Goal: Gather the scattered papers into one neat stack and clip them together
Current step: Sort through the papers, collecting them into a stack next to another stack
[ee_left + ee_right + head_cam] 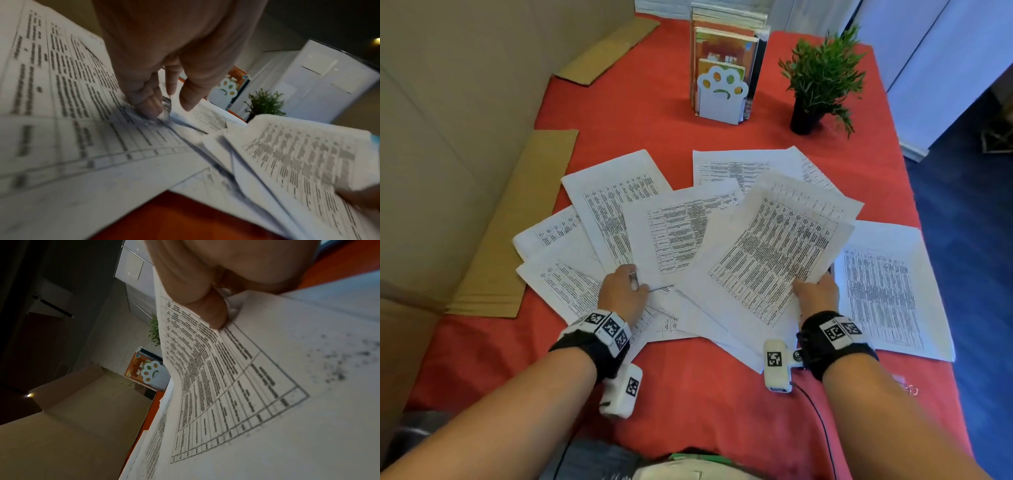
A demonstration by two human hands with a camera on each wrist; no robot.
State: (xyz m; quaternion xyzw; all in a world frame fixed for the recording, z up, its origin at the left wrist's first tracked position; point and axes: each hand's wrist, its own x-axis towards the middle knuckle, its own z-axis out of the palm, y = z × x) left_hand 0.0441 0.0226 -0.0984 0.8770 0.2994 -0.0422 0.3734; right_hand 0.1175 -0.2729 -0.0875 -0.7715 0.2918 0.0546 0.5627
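Several printed sheets (671, 233) lie fanned and overlapping on the red tablecloth (688, 394). My left hand (625, 287) sits on the left part of the fan. Its curled fingers (144, 100) press on a sheet and pinch its lifted edge against the thumb. My right hand (816, 291) grips a small bundle of sheets (774, 246) at its near right corner, thumb (213, 311) on top. The bundle (236, 369) is bent upward. One more sheet (887, 284) lies flat to the right. A small pinkish clip (911, 389) lies near the table's right edge.
A white paw-shaped book holder (722, 99) with books stands at the back centre, with a potted plant (822, 75) to its right. Cardboard pieces (517, 222) line the left side. The table's right edge (941, 342) drops to a blue floor.
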